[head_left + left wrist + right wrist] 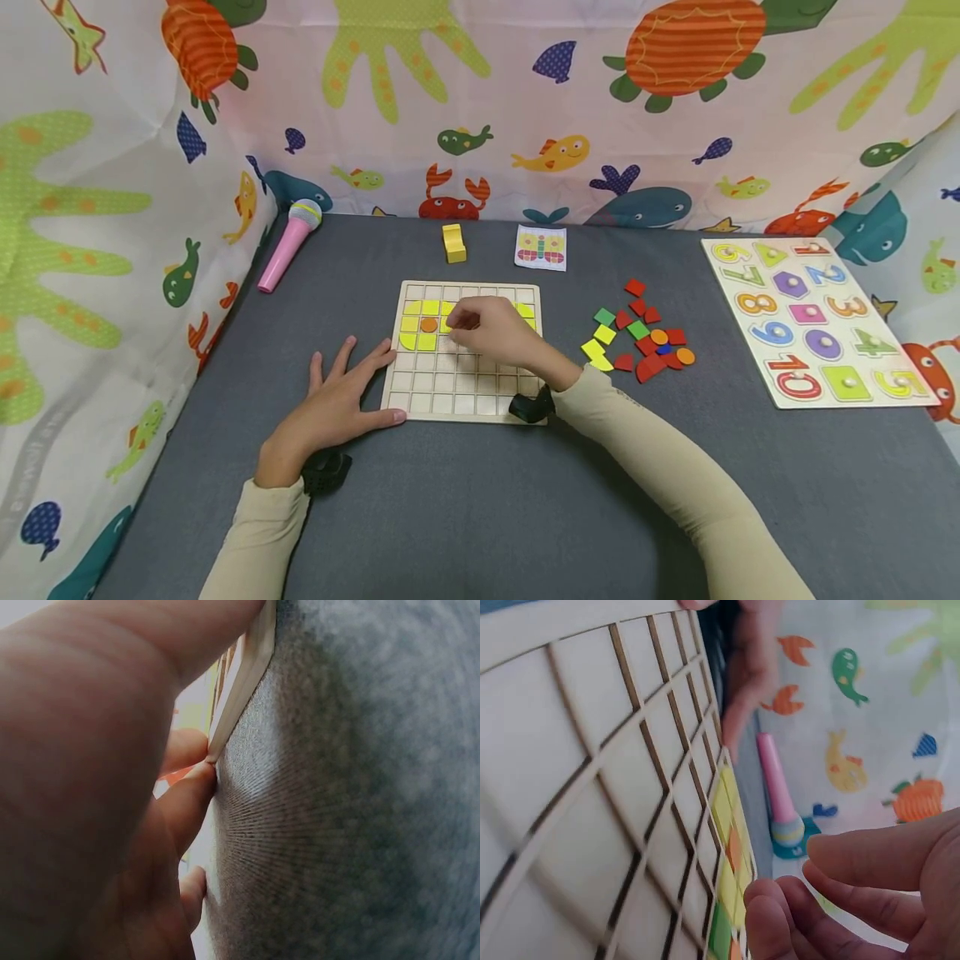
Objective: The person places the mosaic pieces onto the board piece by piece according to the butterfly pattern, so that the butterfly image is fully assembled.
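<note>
And here's the left hand (335,411), fingers spread wide, thumb and a fingertip against the left side of the wooden grid board (465,383), flat on the tabletop (487,508). Over the grid's upper part, the right hand (497,332) bends its fingers toward the thumb; pinching anything? Can't tell! Yellow tiles (427,342) surround an orange disc (428,325), upper left; loose tiles (638,330) scatter right of the board.
</note>
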Motion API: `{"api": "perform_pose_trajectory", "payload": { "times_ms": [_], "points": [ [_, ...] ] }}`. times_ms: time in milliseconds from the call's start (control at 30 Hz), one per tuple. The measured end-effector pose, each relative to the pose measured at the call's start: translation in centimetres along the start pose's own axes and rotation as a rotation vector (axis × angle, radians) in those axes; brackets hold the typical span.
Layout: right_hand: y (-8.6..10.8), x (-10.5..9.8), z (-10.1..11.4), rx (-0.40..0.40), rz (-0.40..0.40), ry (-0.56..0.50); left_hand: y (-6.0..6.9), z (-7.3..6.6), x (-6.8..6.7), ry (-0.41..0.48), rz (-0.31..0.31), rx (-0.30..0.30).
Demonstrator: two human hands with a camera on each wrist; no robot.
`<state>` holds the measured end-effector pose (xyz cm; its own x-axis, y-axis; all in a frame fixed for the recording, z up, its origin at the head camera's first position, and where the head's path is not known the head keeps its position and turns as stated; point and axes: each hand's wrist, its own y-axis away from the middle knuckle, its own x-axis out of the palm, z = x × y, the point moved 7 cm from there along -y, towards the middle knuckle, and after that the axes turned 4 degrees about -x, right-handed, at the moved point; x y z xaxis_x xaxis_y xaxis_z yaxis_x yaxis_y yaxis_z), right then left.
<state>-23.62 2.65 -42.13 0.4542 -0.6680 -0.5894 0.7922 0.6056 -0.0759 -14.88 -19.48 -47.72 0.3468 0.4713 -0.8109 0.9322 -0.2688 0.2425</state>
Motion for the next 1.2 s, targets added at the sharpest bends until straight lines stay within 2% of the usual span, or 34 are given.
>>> {"api": "perform_pose_trajectory", "payload": {
  "times_ms": [233,467,667,833,1033,1200],
  "points": [
    [3.6,-3.4,-2.7,0.072,-0.05,-0.079,0.2,-0.1,-0.2,0.008,-0.006,0.007],
    [6.8,-6.0,-4.8,0.13,-0.074,-0.053,0.3,-0.1,-0.2,0.001,-0.01,-0.001],
    [8.7,-7.4,-6.0,0.147,-0.054,-0.018,0.3,0.0,-0.1,0.007,-0.008,-0.001],
    [9.7,-7.7,-6.6,0.119,-0.01,-0.003,0.3,0.0,-0.1,0.01,-0.004,-0.002],
    [10.4,-6.8,-7.3,0.074,0.038,0.031,0.3,-0.2,-0.1,0.008,0.004,0.0],
    [10.9,-6.4,-7.6,0.082,0.055,0.06,0.3,-0.3,-0.1,0.006,0.004,0.0]
  ]
}}
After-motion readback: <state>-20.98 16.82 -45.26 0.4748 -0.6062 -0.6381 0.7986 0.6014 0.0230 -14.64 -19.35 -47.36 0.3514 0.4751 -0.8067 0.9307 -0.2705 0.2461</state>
